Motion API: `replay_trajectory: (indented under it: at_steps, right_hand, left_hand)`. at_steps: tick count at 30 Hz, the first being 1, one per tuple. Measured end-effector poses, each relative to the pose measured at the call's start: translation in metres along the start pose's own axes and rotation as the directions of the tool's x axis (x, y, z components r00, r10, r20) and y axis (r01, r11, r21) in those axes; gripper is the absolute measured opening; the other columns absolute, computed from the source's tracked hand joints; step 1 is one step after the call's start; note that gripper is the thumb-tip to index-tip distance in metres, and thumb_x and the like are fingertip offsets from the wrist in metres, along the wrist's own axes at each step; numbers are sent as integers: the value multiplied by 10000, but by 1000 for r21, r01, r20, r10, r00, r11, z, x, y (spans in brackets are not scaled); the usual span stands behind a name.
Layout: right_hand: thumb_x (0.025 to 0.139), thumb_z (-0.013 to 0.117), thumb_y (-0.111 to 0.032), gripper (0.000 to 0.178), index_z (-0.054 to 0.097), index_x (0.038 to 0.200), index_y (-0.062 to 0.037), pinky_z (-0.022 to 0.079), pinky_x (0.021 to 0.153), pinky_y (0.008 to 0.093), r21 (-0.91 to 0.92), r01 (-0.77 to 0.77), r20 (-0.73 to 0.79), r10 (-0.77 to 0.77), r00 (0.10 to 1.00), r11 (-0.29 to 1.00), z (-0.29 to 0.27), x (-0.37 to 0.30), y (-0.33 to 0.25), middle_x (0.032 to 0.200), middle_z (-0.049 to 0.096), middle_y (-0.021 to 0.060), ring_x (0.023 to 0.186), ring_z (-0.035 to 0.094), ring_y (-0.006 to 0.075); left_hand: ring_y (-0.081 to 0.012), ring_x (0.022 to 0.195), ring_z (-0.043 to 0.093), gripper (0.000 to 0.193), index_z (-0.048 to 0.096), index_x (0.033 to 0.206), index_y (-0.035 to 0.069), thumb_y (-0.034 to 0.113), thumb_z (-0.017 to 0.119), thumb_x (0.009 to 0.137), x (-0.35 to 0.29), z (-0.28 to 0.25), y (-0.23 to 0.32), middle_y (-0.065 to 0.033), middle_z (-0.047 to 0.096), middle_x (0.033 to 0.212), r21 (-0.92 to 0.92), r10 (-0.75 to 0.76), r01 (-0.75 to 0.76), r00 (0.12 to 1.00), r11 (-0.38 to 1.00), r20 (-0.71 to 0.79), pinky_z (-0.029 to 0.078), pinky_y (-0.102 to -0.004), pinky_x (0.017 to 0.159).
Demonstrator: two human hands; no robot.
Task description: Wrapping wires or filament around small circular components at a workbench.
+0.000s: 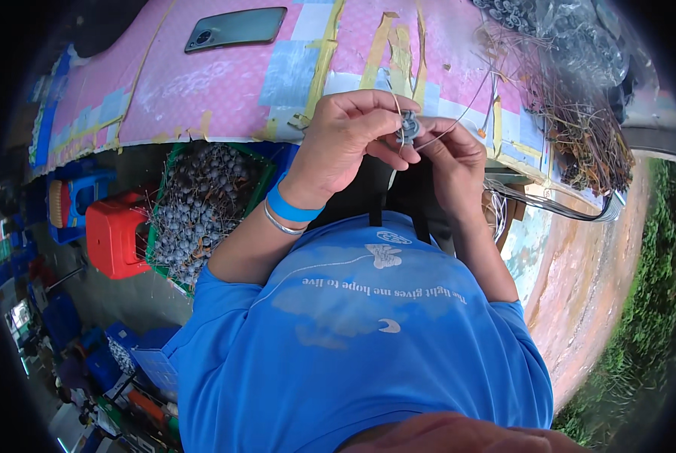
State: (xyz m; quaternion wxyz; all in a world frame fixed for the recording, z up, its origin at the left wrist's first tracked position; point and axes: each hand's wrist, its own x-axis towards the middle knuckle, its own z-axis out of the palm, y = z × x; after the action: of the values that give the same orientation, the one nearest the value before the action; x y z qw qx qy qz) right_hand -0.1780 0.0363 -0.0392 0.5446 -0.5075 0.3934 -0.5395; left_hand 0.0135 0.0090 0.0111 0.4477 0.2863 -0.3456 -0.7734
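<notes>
A small grey round part (pixel 409 125) with thin wires on it is held up just past the near edge of the table. The thumb and fingers of my left hand (pixel 345 140) are closed on the part. My right hand (pixel 458 155) meets it from the other side, thumb and forefinger pinched at the part's right edge, on a thin wire (pixel 470 106) as far as I can see. That wire runs up and away over the tabletop. My fingers cover some of the part.
Pink patterned, taped sheeting covers the table (pixel 202 98); a phone (pixel 236 30) lies on it. Thin brown wires (pixel 587 140) and a clear plastic bag (pixel 579 45) crowd the right. Below left, a green crate (pixel 265 185) holds many grey round parts beside a red stool (pixel 115 235).
</notes>
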Motion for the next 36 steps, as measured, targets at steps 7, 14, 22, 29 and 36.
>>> replay_trajectory:
  at_steps: [7,14,22,29,36]
  right_hand:
    - [914,667,-149,252,668,1100,21,497,934,371,304,35,246,-113,963,952,13,15,-32,1191,640,194,1126,602,236]
    - [939,618,-103,150,690,920,27,492,933,398,147,149,27,-155,988,978,12,13,-38,1039,694,193,1031,651,277]
    - [928,643,-94,118,702,891,1,519,752,289,324,-96,-51,119,992,941,20,16,-33,957,716,117,807,640,141]
    - [938,620,-100,148,675,1024,7,579,767,301,388,-119,-27,141,990,914,23,33,-25,985,700,113,872,677,180]
    - [848,688,-147,283,677,1110,-40,538,739,297,-886,-74,-117,-67,991,458,-56,184,-77,1020,710,100,876,686,203]
  left_hand:
    - [-186,634,693,226,637,1064,-88,33,582,881,-10,16,3,-120,679,874,322,-14,-21,994,947,104,593,-267,559]
    - [-204,612,695,192,646,1016,-63,42,629,856,-12,10,4,-143,683,836,195,-23,4,995,981,96,594,-279,544]
    - [-186,773,702,350,571,1156,-90,-50,673,824,-11,12,-11,-138,656,977,274,245,-294,949,916,198,592,-270,643]
    - [-187,870,693,452,558,1213,-81,-117,693,783,3,-1,-7,-133,659,966,204,229,-270,951,941,206,610,-326,769]
    - [-204,832,720,418,578,1126,-85,-101,719,732,-1,-4,4,-92,646,905,232,-97,51,977,971,192,598,-272,747]
